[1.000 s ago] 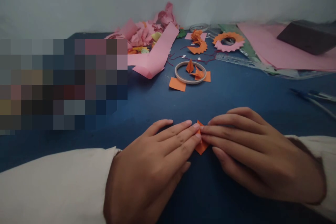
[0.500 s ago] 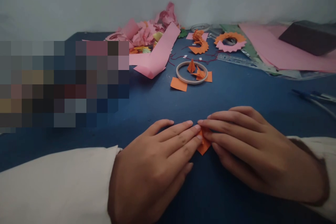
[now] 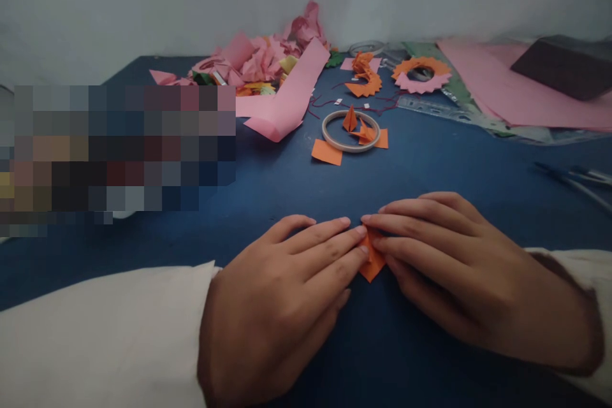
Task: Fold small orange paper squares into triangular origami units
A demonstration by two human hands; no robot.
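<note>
A small square of orange paper [image 3: 373, 268], apparently folded, lies on the blue table with a corner toward me. My left hand [image 3: 291, 287] reaches in from the left, its fingertips pressing the paper's left side and upper part. From the other side, my right hand [image 3: 454, 261] holds the right side with its fingertips, the thumb low along the edge. Fingers of both hands nearly meet at the top of the square and hide much of it.
Farther off, a tape roll [image 3: 351, 132] surrounds folded orange pieces, near a flat orange square [image 3: 327, 152]. Pink paper strip [image 3: 296, 92], crumpled pink paper [image 3: 258, 60], an orange-and-pink ring [image 3: 421, 76], pink sheets [image 3: 507, 89] and a dark block [image 3: 564, 68] lie behind. Scissors-like tool [image 3: 574, 182] at right.
Both hands stay on the orange paper in almost the same place, with only tiny finger shifts. The view has moved slightly, and the blurred patch at left has shifted.
</note>
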